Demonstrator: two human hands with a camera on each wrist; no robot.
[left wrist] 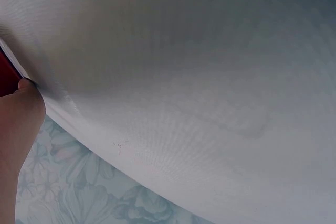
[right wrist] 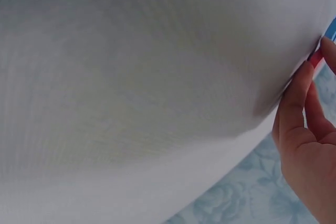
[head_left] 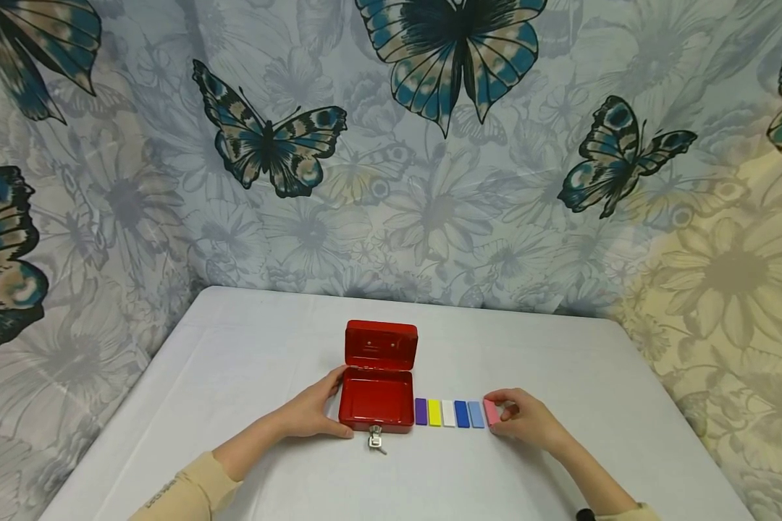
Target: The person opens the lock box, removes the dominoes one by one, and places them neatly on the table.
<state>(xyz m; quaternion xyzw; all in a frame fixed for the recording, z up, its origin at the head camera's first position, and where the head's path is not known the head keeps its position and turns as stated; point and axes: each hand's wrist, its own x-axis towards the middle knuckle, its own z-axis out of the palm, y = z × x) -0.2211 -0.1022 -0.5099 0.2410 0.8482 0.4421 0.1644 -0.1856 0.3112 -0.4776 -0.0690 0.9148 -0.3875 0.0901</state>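
Observation:
A red metal cash box (head_left: 376,399) stands with its lid (head_left: 381,345) raised, and its inside looks bare. My left hand (head_left: 309,409) grips the box's left side, thumb at the front corner and fingers toward the hinge. In the left wrist view, that hand (left wrist: 21,114) touches the red box edge (left wrist: 8,74). At the right end of a row of small flat blocks, my right hand (head_left: 524,420) pinches a pink block (head_left: 491,412) between thumb and fingers. Only a sliver of the pink block (right wrist: 316,57) shows in the right wrist view.
Between box and right hand lie purple (head_left: 421,412), yellow (head_left: 434,413), white (head_left: 448,414), dark blue (head_left: 461,414) and light blue (head_left: 476,414) blocks. A key with its lock (head_left: 376,438) sticks out at the box front. The white table (head_left: 267,333) meets a butterfly-patterned cloth (head_left: 430,239) behind.

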